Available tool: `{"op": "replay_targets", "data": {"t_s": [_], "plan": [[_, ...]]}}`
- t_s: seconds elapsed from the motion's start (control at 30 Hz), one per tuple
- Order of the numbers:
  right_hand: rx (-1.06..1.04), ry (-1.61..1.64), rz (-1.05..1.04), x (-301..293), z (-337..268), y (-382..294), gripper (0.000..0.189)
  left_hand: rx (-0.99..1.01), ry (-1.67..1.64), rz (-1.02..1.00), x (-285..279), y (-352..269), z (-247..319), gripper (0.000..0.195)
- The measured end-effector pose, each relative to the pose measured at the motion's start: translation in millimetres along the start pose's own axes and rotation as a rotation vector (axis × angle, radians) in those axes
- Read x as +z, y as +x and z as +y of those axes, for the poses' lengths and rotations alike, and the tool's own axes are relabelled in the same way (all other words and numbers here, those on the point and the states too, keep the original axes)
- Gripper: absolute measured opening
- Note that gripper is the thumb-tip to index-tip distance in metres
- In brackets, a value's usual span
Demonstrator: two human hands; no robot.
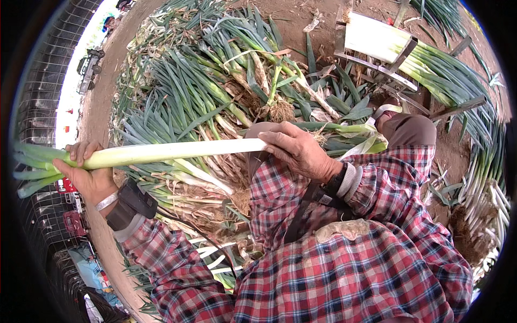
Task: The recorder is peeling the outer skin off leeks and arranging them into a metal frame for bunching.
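Observation:
A cleaned Welsh onion or leek stalk [177, 154] lies level across the view, its white end at the right and its green leaves at the far left. My left hand [89, 171] is closed around it where the leaves begin. The fingers and thumb of my right hand [301, 151] pinch the white tip, above my lap. Beneath the stalk lies a big pile of untrimmed stalks [173, 93] with green leaves, dry skins and roots. Just above my right hand is a brown root clump [281, 111].
A metal frame [377, 69] at the upper right holds a stack of white, cleaned stalks [373, 38]. More rooted stalks [482, 202] lie at the far right. Torn leaves [355, 107] cover soil by my foot. A wire-mesh wall [38, 80] stands at the left.

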State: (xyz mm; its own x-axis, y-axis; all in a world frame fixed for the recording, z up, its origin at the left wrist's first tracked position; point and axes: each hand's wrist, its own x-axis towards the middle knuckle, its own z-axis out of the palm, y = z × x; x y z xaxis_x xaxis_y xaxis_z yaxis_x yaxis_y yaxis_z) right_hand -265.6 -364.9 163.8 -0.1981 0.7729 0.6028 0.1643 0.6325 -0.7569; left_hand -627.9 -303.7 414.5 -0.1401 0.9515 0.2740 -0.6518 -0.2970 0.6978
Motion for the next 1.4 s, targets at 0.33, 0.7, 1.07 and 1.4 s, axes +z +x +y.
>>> {"op": "replay_targets", "data": {"t_s": [0.33, 0.7, 1.07, 1.4], "plan": [[0.384, -0.139, 0.042, -14, 34, -27, 0.02, 0.033, -0.109, -0.264, -27, -38, -7, 0.055], [0.086, -0.098, -0.089, -7, 24, -30, 0.021, 0.01, -0.141, -0.198, -40, -38, -12, 0.057], [0.233, -0.156, -0.094, -27, 26, -25, 0.02, 0.114, -0.145, -0.183, -22, -52, -17, 0.051], [-0.07, -0.357, -0.19, -31, 12, -28, 0.023, 0.134, -0.075, -0.244, 0, -58, -17, 0.059]]}}
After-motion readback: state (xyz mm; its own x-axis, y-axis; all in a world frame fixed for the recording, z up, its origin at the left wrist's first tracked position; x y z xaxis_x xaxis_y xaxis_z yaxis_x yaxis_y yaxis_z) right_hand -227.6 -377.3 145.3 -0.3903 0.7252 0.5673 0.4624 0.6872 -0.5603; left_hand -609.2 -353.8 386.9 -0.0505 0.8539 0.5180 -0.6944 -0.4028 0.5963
